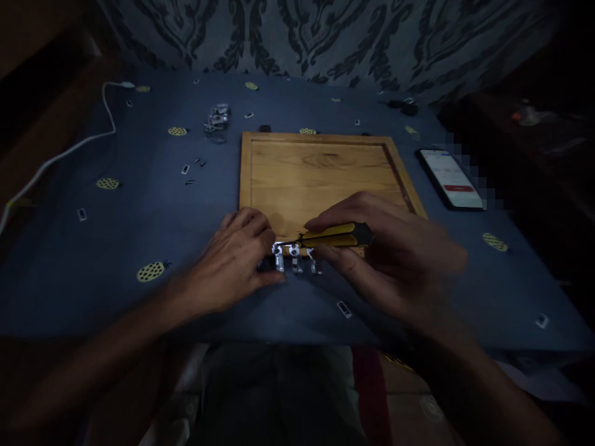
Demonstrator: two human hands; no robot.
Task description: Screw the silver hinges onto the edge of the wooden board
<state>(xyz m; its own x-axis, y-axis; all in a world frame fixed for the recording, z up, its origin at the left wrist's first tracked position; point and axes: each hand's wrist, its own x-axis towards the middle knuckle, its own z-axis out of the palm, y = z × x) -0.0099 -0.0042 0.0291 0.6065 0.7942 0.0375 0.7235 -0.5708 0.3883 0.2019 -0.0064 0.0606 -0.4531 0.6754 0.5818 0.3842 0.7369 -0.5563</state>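
Note:
My right hand (390, 257) is closed round the yellow and black handle of a screwdriver (332, 236). Its shaft points left, and the tip is at the leftmost visible metal hook (279, 259). Two more shiny hooks, a middle hook (296, 259) and a right hook (316, 262), sit along the near edge of a framed wooden board (320, 173). My left hand (237, 257) grips the board's near left corner, fingers curled on top and thumb low in front, beside the leftmost hook. What lies under its fingers is hidden.
Several small screws (189, 181) lie left of the board on the blue patterned tablecloth (153, 229). Behind them is a clear bag of metal pieces (217, 122). A lit phone (450, 178) lies to the right. A white cable (69, 150) runs along the left side.

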